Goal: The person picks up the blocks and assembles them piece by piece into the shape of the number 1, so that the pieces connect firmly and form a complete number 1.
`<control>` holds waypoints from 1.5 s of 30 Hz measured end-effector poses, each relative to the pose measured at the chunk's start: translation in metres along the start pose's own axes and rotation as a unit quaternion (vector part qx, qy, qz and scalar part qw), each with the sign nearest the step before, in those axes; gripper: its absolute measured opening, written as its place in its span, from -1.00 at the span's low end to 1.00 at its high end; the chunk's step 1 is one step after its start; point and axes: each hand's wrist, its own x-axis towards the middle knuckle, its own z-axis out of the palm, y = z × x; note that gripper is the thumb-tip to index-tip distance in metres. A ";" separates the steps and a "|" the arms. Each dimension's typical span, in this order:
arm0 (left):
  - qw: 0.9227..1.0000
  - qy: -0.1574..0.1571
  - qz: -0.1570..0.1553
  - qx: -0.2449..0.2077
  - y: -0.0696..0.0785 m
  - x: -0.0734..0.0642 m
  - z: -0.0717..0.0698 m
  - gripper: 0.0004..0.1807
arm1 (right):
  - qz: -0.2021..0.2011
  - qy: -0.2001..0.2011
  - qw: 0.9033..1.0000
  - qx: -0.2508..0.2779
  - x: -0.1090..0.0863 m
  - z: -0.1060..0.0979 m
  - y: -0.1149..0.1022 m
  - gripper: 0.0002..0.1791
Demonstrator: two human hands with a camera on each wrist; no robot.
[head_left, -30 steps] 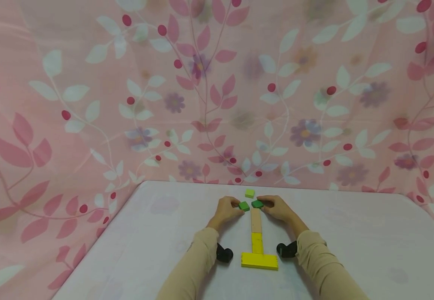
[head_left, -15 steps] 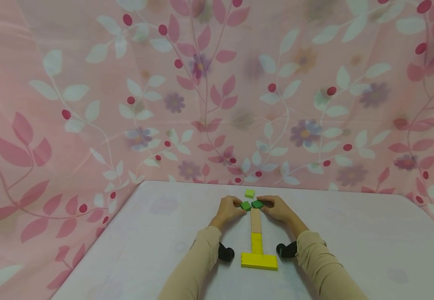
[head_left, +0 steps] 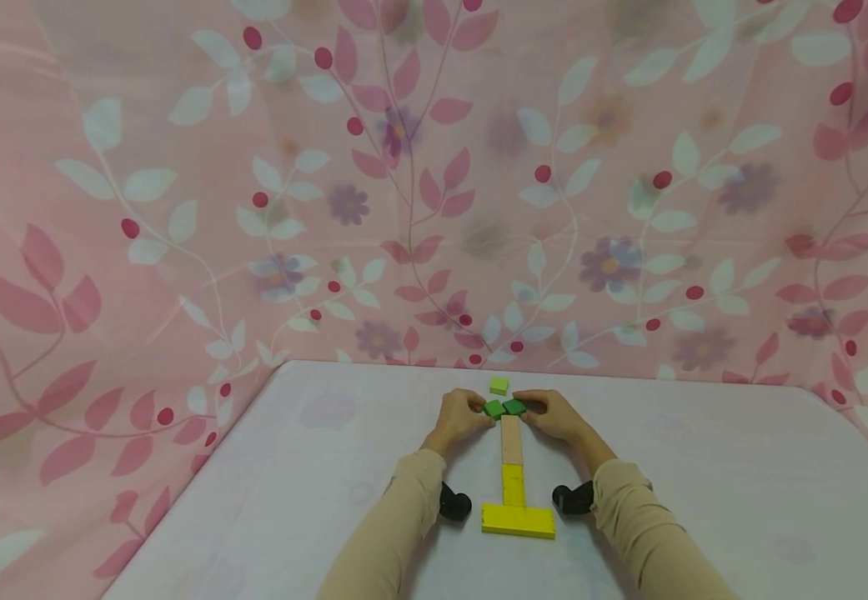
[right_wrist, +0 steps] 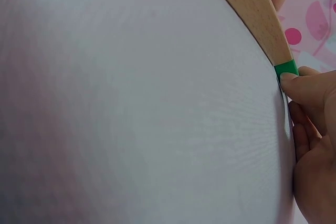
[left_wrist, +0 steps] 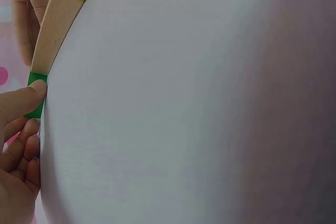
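My left hand (head_left: 458,418) pinches a green block (head_left: 494,409) between thumb and fingers. Opposite it, my right hand (head_left: 557,414) pinches a darker green block (head_left: 514,407). Both blocks lie turned at an angle, side by side at the far end of a plain wooden block (head_left: 512,440). Below that come a yellow block (head_left: 513,486) and a wide yellow block (head_left: 519,521) set crosswise, all in one line. In the left wrist view, the thumb presses on top of the green block (left_wrist: 37,98). The right wrist view shows a thumb at the edge of the green block (right_wrist: 286,68).
A light green block (head_left: 499,386) lies alone beyond the hands, near the far edge of the white-covered table (head_left: 328,467). Pink floral cloth (head_left: 434,183) hangs behind and at the sides. Black wrist-worn devices (head_left: 454,503) stick out inward below both hands.
My left hand has moved slightly right with its green block, closing the gap to the darker green one. The right hand has stayed almost in place.
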 end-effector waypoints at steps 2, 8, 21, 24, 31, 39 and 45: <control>1.000 0.001 0.007 0.001 0.000 0.001 0.001 -0.67 | -0.001 -0.001 1.000 -0.005 0.000 0.000 0.001 -0.59; 1.000 -0.001 0.010 0.005 0.001 0.000 0.002 -0.69 | 0.001 -0.002 1.000 -0.007 -0.001 -0.001 -0.003 -0.60; 1.000 -0.016 -0.009 0.020 0.002 0.002 -0.003 -0.53 | -0.053 0.001 0.998 0.020 -0.002 -0.003 0.001 -0.61; 0.998 -0.040 0.007 0.040 0.002 0.003 -0.004 -0.42 | -0.097 0.000 0.995 0.027 -0.001 -0.004 0.009 -0.60; 0.989 -0.079 0.053 0.109 0.004 0.006 -0.005 -0.53 | -0.042 -0.003 0.999 0.014 -0.003 -0.003 -0.003 -0.60; 0.997 -0.046 0.011 0.059 -0.003 0.005 -0.001 -0.66 | -0.007 0.003 1.000 -0.017 -0.002 -0.001 -0.005 -0.61; 0.999 -0.032 0.003 0.022 -0.004 0.001 -0.004 -0.65 | -0.016 0.005 1.000 -0.021 -0.003 0.000 -0.005 -0.60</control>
